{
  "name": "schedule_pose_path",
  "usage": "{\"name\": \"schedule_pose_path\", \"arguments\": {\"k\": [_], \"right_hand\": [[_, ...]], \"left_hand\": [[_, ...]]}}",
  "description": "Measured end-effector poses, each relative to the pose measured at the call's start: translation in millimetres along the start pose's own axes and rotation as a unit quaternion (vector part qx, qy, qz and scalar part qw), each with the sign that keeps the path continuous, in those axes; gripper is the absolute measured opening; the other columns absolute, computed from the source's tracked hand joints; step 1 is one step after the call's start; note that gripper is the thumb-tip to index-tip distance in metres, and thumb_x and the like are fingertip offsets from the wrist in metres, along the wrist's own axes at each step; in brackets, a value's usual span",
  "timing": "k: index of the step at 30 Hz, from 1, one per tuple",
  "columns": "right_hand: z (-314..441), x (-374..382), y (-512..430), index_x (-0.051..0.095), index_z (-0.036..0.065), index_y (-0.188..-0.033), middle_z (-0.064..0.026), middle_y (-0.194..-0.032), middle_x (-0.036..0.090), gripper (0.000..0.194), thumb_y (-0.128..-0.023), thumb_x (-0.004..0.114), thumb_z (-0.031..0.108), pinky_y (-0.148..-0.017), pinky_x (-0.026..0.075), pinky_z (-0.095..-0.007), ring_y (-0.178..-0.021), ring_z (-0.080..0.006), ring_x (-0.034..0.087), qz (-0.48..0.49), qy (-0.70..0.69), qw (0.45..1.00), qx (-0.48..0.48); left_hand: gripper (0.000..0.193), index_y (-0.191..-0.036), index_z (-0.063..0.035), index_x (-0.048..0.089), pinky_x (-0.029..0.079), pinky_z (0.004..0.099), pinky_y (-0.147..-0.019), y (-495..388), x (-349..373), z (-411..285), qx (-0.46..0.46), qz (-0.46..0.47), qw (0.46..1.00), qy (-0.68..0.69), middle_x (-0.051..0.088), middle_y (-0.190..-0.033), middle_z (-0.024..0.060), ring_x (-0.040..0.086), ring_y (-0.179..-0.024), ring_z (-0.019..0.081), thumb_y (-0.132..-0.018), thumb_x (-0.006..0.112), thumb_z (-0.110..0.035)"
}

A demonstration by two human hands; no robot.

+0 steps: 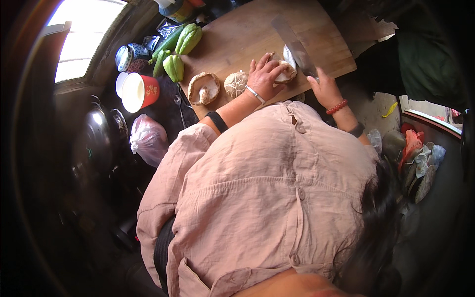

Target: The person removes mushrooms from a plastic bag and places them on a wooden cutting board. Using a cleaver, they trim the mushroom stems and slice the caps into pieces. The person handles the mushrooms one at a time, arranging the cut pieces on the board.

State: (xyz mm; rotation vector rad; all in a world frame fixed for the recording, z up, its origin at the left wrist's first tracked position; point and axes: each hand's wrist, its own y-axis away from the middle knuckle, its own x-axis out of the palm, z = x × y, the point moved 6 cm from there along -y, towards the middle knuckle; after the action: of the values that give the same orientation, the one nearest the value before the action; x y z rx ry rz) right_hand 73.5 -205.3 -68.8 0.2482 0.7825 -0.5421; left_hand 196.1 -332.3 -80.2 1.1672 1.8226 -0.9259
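A wooden cutting board (pixel 237 35) lies before me. My left hand (pixel 264 76) presses its fingers on a shiitake mushroom (pixel 285 72) near the board's front edge. My right hand (pixel 324 89) grips the handle of a cleaver (pixel 295 46), whose broad blade points away from me, just right of that mushroom. A white piece (pixel 289 56) lies between blade and mushroom; I cannot tell what it is. To the left of my left hand sit a cracked-top mushroom cap (pixel 236 84) and a mushroom with its stem up (pixel 204 89).
Chayotes (pixel 188 39) and a cucumber (pixel 169 42) lie at the board's left edge. Further left stand a red paper tub (pixel 140 92), a blue-and-white jar (pixel 130 56) and a tied plastic bag (pixel 149 139). Several bags (pixel 412 144) sit at the right.
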Motion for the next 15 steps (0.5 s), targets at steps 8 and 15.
{"name": "schedule_pose_path", "arguments": {"k": [8, 15], "right_hand": [[23.1, -10.8, 23.1, 0.050, 0.000, -0.104, -0.0237, -0.082, 0.058, 0.028, -0.082, 0.054, 0.017, -0.062, 0.047, -0.0418, -0.076, -0.0392, 0.057, 0.000, -0.015, 0.999, -0.040], [19.4, -11.6, 36.4, 0.049, 0.000, -0.105, -0.0214, -0.079, 0.058, 0.029, -0.081, 0.056, 0.015, -0.061, 0.047, -0.0410, -0.074, -0.0384, 0.057, 0.031, -0.016, 0.999, -0.029]], "left_hand": [[0.050, -0.104, -0.0155, 0.054, 0.037, 0.0408, -0.093, -2.5, 1.5, 2.5, 0.043, -0.031, 0.998, 0.043, 0.052, -0.109, 0.0073, 0.040, -0.112, 0.0344, -0.058, 0.073, -0.019], [0.042, -0.096, -0.0120, 0.057, 0.037, 0.0388, -0.093, 2.1, 3.0, 4.7, 0.048, -0.043, 0.997, 0.041, 0.053, -0.108, 0.0078, 0.040, -0.112, 0.0346, -0.058, 0.073, -0.018]]}}
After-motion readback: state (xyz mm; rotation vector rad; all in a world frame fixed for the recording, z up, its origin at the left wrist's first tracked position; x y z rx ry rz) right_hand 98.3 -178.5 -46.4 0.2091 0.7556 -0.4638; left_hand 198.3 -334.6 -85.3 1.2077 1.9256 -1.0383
